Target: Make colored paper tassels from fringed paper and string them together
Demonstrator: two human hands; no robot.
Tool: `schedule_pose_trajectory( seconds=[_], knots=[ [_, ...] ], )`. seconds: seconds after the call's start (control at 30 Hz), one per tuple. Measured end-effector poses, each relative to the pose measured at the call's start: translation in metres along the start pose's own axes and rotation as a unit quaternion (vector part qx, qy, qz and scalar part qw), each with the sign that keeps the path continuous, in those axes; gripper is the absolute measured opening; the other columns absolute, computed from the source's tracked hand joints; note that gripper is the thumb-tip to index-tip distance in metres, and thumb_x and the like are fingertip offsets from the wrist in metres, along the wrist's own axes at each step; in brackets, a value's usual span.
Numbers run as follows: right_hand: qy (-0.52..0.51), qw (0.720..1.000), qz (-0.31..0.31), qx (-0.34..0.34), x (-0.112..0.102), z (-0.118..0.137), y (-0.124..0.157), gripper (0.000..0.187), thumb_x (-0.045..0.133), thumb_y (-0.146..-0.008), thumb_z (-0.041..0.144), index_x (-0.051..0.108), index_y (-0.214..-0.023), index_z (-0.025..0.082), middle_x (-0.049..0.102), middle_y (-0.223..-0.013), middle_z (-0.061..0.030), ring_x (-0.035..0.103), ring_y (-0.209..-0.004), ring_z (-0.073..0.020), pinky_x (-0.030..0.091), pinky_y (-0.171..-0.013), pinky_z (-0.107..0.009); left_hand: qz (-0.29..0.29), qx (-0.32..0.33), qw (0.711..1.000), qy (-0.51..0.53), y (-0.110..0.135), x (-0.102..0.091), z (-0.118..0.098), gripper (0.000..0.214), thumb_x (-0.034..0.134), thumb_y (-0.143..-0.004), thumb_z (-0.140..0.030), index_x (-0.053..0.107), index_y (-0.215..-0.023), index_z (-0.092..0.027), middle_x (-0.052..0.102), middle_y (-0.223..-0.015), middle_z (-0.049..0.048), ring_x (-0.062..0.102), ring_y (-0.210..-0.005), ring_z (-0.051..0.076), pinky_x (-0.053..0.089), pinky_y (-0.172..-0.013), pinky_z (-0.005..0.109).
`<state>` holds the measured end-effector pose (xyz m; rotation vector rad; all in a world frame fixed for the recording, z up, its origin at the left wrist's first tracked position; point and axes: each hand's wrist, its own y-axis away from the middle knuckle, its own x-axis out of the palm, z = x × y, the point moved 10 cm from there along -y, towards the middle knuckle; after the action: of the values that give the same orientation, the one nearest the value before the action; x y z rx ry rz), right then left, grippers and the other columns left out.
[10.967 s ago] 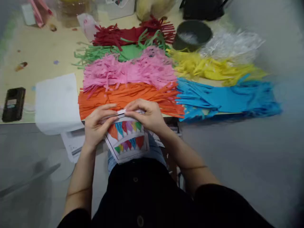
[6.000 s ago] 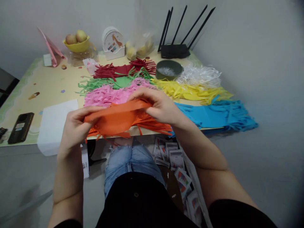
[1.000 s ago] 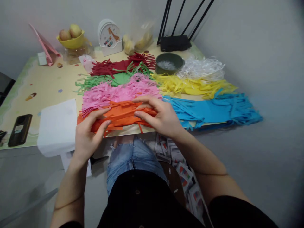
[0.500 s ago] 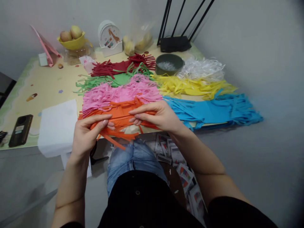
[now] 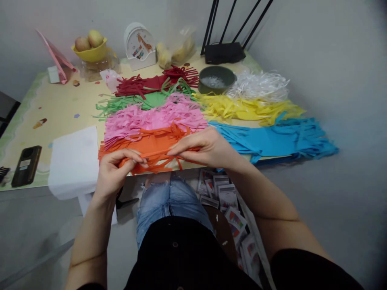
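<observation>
1. Fingers, left: my left hand (image 5: 114, 172) was curled in, thumb pressed to the fingers, pinching one end of an orange strip (image 5: 157, 153). A second earlier that thumb had stood apart from the fingertips.
2. Fingers, right: my right hand (image 5: 211, 148) pinched the other end between thumb and forefinger. The remaining right fingers were partly hidden; I could not tell how firmly they bore on the paper.
3. Location: the strip ran between both hands, just above the near edge of the table (image 5: 62, 105), in front of the orange fringe pile (image 5: 155, 140).
4. Change noted: half a second earlier, loose orange ends had trailed over the table edge towards my lap. They were now gathered up close under the strip, and the middle was drawn into a narrow line.
5. Finding: in my judgement the strip was under better control, with light tension across the middle. I judged the handling unfinished, as both ends were in my grasp.
6. Surroundings: pink fringe (image 5: 160, 114) lay behind the orange and blue fringe (image 5: 278, 141) to the right. A white sheet (image 5: 74, 161) overhung the table edge on the left.
</observation>
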<state>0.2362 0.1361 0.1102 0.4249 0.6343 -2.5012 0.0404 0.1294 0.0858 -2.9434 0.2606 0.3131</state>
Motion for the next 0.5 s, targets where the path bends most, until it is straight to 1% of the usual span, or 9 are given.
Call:
schedule_pose_trajectory(
  seconds=[0.07, 0.13, 0.17, 0.2, 0.27, 0.33, 0.4, 0.43, 0.5],
  knots=[
    [0.062, 0.998, 0.024, -0.018, 0.001, 0.004, 0.0, 0.022, 0.065, -0.086, 0.015, 0.083, -0.097, 0.022, 0.082, -0.095, -0.0032, 0.079, -0.083, -0.0154, 0.059, -0.076, -0.023, 0.054, 0.035, 0.991, -0.119, 0.0, 0.008, -0.017, 0.012, 0.067, -0.083, -0.026, 0.073, -0.075, -0.02, 0.079, -0.09, 0.0101, 0.075, -0.099, 0.027, 0.06, -0.094, 0.043],
    [0.098, 0.994, 0.049, -0.031, 0.004, 0.007, -0.001, 0.023, 0.064, -0.087, 0.014, 0.082, -0.098, 0.023, 0.082, -0.095, -0.0028, 0.078, -0.082, -0.0147, 0.058, -0.076, -0.023, 0.085, 0.086, 0.968, -0.218, 0.001, 0.018, -0.038, 0.01, 0.067, -0.085, -0.028, 0.075, -0.087, -0.022, 0.078, -0.112, 0.0107, 0.067, -0.121, 0.03, 0.051, -0.109, 0.048],
    [0.104, 0.992, 0.059, -0.036, 0.006, 0.008, -0.002, 0.023, 0.064, -0.087, 0.014, 0.082, -0.098, 0.023, 0.082, -0.094, -0.0025, 0.078, -0.081, -0.0143, 0.057, -0.076, -0.022, 0.09, 0.111, 0.957, -0.253, 0.001, 0.022, -0.047, 0.013, 0.067, -0.086, -0.03, 0.075, -0.095, -0.022, 0.076, -0.119, 0.0095, 0.064, -0.125, 0.029, 0.046, -0.114, 0.05],
    [0.102, 0.992, 0.065, -0.04, 0.007, 0.01, -0.003, 0.024, 0.064, -0.086, 0.013, 0.082, -0.098, 0.023, 0.082, -0.094, -0.002, 0.077, -0.079, -0.0136, 0.056, -0.075, -0.022, 0.092, 0.133, 0.946, -0.28, 0.001, 0.027, -0.055, 0.018, 0.067, -0.088, -0.031, 0.074, -0.102, -0.023, 0.076, -0.119, 0.0082, 0.065, -0.124, 0.028, 0.043, -0.116, 0.05],
    [0.083, 0.994, 0.063, -0.037, 0.005, 0.013, -0.005, 0.023, 0.064, -0.087, 0.013, 0.082, -0.097, 0.023, 0.082, -0.092, -0.0009, 0.076, -0.076, -0.0124, 0.056, -0.072, -0.02, 0.102, 0.163, 0.928, -0.319, 0.0, 0.037, -0.061, 0.022, 0.065, -0.091, -0.033, 0.072, -0.108, -0.023, 0.078, -0.11, 0.0063, 0.071, -0.109, 0.025, 0.048, -0.11, 0.046],
    [0.053, 0.997, 0.05, -0.022, 0.002, 0.013, -0.005, 0.021, 0.064, -0.089, 0.016, 0.082, -0.096, 0.023, 0.082, -0.091, -0.0004, 0.076, -0.076, -0.0119, 0.056, -0.072, -0.019, 0.11, 0.178, 0.918, -0.338, -0.001, 0.045, -0.059, 0.02, 0.06, -0.095, -0.032, 0.072, -0.106, -0.021, 0.079, -0.1, 0.006, 0.073, -0.093, 0.021, 0.054, -0.095, 0.036],
    [0.02, 0.999, 0.036, -0.001, -0.001, 0.011, -0.004, 0.019, 0.064, -0.09, 0.02, 0.082, -0.099, 0.022, 0.082, -0.092, -0.0011, 0.077, -0.079, -0.0128, 0.057, -0.074, -0.02, 0.105, 0.184, 0.916, -0.34, -0.002, 0.048, -0.055, 0.02, 0.055, -0.098, -0.029, 0.071, -0.105, -0.019, 0.077, -0.098, 0.0066, 0.072, -0.086, 0.018, 0.054, -0.08, 0.029],
    [0.006, 1.0, 0.029, 0.006, -0.003, 0.01, -0.003, 0.02, 0.065, -0.09, 0.021, 0.081, -0.102, 0.021, 0.082, -0.094, -0.0018, 0.077, -0.081, -0.0135, 0.057, -0.076, -0.021, 0.1, 0.186, 0.917, -0.338, -0.002, 0.047, -0.054, 0.02, 0.054, -0.099, -0.028, 0.071, -0.105, -0.018, 0.077, -0.098, 0.0067, 0.071, -0.085, 0.017, 0.053, -0.077, 0.027],
    [-0.012, 1.0, 0.012, 0.015, -0.007, 0.008, -0.002, 0.023, 0.068, -0.089, 0.023, 0.079, -0.109, 0.02, 0.082, -0.098, -0.0035, 0.077, -0.087, -0.0152, 0.058, -0.078, -0.023, 0.088, 0.196, 0.918, -0.333, -0.001, 0.046, -0.055, 0.019, 0.054, -0.1, -0.025, 0.07, -0.106, -0.018, 0.076, -0.097, 0.0063, 0.07, -0.085, 0.015, 0.052, -0.077, 0.025]
  ],
)
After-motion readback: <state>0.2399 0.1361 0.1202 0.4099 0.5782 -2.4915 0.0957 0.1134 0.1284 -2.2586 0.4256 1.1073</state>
